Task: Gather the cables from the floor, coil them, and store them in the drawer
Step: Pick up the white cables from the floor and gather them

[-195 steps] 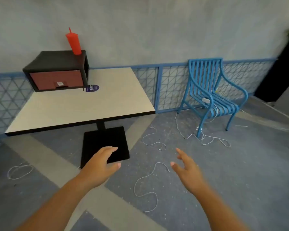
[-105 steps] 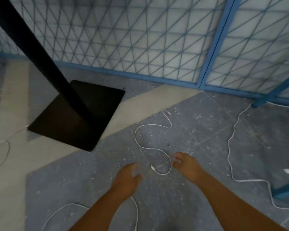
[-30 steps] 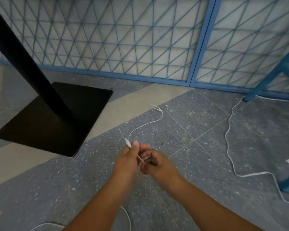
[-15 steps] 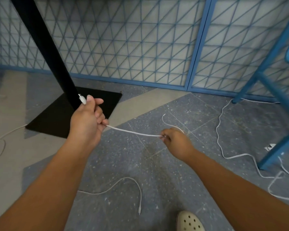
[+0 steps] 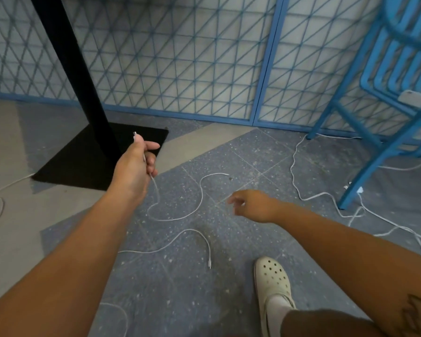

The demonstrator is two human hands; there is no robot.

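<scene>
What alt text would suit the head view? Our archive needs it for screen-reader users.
A person's left hand grips one end of a white cable whose rest snakes over the grey floor, while the open right hand hovers above the floor, holding nothing. More white cables lie around, beside a black table base and a blue chair.

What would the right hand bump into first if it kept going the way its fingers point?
Likely the white cable looped on the floor just left of the right hand; depth is uncertain.

Right hand (image 5: 254, 206) has released the cable (image 5: 180, 210); it sags floorward.
</scene>
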